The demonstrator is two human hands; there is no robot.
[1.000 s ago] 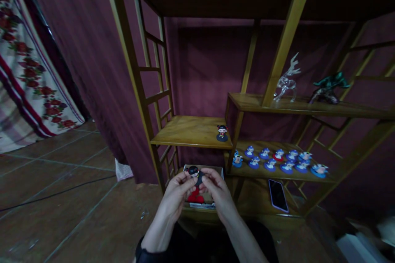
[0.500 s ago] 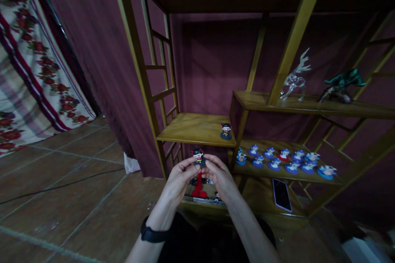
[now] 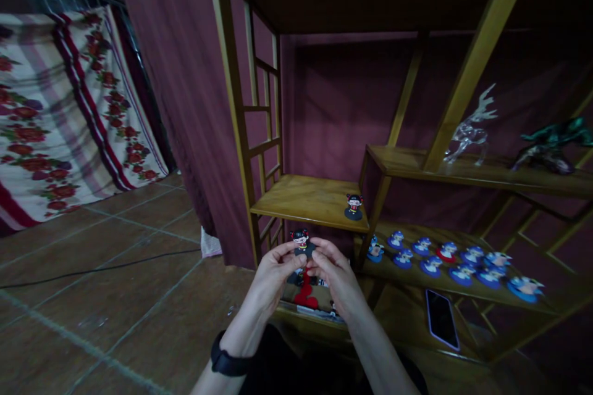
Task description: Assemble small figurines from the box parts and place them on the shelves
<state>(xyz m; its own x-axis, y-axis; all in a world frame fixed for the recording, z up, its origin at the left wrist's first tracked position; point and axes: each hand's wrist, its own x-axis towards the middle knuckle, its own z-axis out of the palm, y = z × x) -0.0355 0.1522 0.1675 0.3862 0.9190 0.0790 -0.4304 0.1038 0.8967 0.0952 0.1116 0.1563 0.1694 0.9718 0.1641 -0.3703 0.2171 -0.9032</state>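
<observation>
Between my two hands is a small figurine (image 3: pixel 300 238) with black hair, red hair ties and a dark round base. My left hand (image 3: pixel 273 268) pinches the base from the left, thumb in front. From the right, my right hand (image 3: pixel 332 268) grips the same base with thumb and fingers. A similar figurine (image 3: pixel 354 205) stands upright at the right end of the small wooden shelf (image 3: pixel 306 197) beyond my hands. Below them, partly hidden by my hands, lies an open box (image 3: pixel 306 310) with red pieces and more figurines in it.
Several blue-based figurines (image 3: pixel 430 265), one with a red base, stand on the lower right shelf. A phone (image 3: pixel 441 319) lies on the board beneath. A clear deer ornament (image 3: pixel 472 133) and a dark green ornament (image 3: pixel 553 145) occupy the upper shelf. A cable (image 3: pixel 106 267) crosses the tiled floor.
The camera view has turned left, so the shelves appear farther right. Both hands still hold the figurine by its base, with little change in grip.
</observation>
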